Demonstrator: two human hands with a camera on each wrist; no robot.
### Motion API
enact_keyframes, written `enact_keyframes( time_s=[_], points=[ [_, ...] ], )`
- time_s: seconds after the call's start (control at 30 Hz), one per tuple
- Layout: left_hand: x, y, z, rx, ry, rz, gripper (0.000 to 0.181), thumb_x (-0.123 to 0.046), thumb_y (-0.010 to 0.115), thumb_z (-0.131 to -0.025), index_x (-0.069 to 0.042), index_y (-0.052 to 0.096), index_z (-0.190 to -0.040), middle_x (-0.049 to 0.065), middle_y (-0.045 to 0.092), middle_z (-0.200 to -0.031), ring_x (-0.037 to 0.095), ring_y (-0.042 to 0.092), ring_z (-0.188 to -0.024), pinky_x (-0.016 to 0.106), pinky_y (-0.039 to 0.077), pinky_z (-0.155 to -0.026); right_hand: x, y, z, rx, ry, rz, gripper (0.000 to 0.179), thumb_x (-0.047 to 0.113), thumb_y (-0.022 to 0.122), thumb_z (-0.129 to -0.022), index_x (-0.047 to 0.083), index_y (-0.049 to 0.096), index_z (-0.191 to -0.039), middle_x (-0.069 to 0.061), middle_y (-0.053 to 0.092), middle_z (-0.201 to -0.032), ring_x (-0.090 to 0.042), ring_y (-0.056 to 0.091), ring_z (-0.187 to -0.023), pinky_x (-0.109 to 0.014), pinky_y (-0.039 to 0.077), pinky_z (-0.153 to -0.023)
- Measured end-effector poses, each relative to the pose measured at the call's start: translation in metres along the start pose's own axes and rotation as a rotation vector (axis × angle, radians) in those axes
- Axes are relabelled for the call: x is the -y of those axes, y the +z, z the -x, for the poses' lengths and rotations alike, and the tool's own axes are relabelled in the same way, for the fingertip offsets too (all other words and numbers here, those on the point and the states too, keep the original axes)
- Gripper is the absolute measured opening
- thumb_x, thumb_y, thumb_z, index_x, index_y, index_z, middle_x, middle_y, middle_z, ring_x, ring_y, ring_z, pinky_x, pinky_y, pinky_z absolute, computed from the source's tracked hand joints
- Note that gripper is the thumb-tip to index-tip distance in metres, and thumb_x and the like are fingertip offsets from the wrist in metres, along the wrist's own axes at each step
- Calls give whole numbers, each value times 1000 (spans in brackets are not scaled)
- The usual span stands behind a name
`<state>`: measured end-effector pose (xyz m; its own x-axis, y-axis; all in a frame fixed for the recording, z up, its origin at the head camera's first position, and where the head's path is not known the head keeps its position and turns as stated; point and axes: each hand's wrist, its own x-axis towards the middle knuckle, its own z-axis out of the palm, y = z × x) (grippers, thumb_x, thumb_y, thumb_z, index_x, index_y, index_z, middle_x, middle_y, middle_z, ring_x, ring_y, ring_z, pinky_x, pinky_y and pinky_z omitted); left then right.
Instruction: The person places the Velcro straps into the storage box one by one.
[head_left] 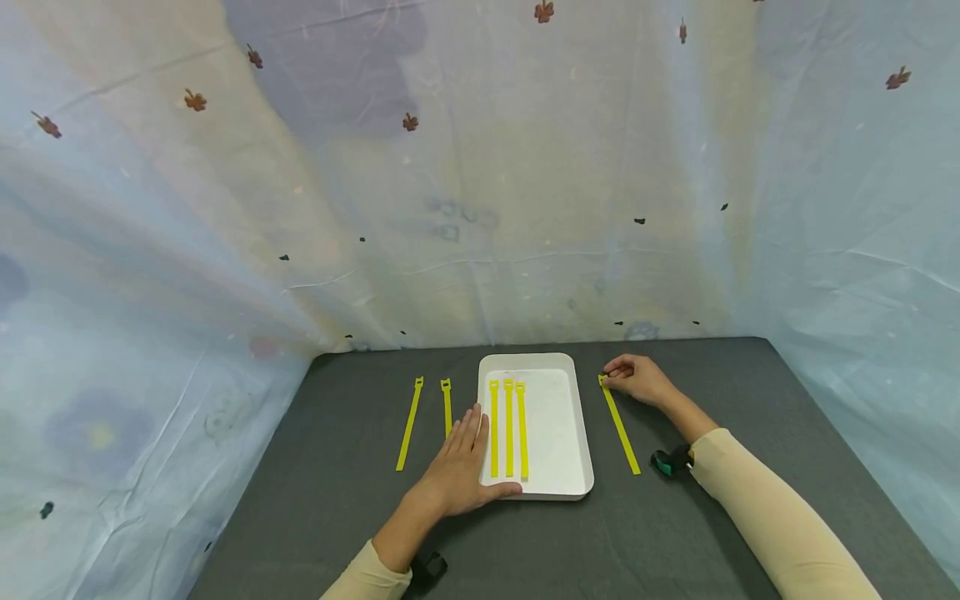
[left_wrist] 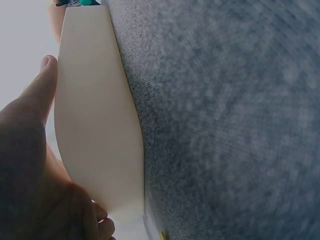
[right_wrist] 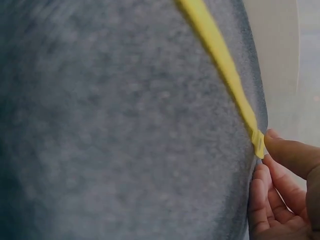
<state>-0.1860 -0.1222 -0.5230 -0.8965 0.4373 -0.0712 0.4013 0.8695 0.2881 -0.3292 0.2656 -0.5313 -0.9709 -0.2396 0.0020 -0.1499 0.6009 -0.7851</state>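
A white tray (head_left: 553,433) lies on the dark cloth, with three yellow cable ties side by side in its left half, such as this cable tie (head_left: 509,429). My left hand (head_left: 461,467) rests on the tray's left edge, fingers straight, thumb stretched along the near rim. In the left wrist view, the thumb (left_wrist: 42,90) lies against the tray's outer wall (left_wrist: 97,110). Right of the tray, my right hand (head_left: 641,381) pinches the buckle end of another yellow cable tie (head_left: 621,429). The right wrist view shows the thumb against that buckle (right_wrist: 258,144); the strap trails across the cloth.
Left of the tray lie two more yellow cable ties, the outer cable tie (head_left: 409,425) and an inner cable tie (head_left: 447,404) partly hidden by my left hand. The dark cloth-covered table (head_left: 337,467) meets a pale patterned curtain (head_left: 487,208) at the back and sides.
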Motion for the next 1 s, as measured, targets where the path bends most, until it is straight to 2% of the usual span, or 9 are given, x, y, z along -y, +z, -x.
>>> enact_keyframes(
  time_s=[0.13,0.53,1.0],
  points=[
    [0,0,0,-1,0,2,130,-87,60,-88,1,13,-171,17,-1,-180,33,4,-167,51,15,-134,-1,2,0,-8,8,10,31,15,78,-101,-7,71,-122,-18,71,-105,-21,65,-88,-30,53,-71],
    [-1,0,0,-1,-1,7,130,-87,60,-88,1,12,-171,17,0,-180,33,4,-167,52,14,-134,4,7,1,-7,24,22,29,13,78,-100,-7,70,-119,-15,67,-102,-21,59,-85,-36,51,-73],
    [-1,0,0,0,-1,9,130,-87,60,-88,1,13,-171,17,-1,-181,33,4,-167,51,14,-134,0,9,-2,-21,16,31,19,10,78,-99,-4,67,-108,-11,66,-94,-20,57,-78,-34,49,-70]
  ],
)
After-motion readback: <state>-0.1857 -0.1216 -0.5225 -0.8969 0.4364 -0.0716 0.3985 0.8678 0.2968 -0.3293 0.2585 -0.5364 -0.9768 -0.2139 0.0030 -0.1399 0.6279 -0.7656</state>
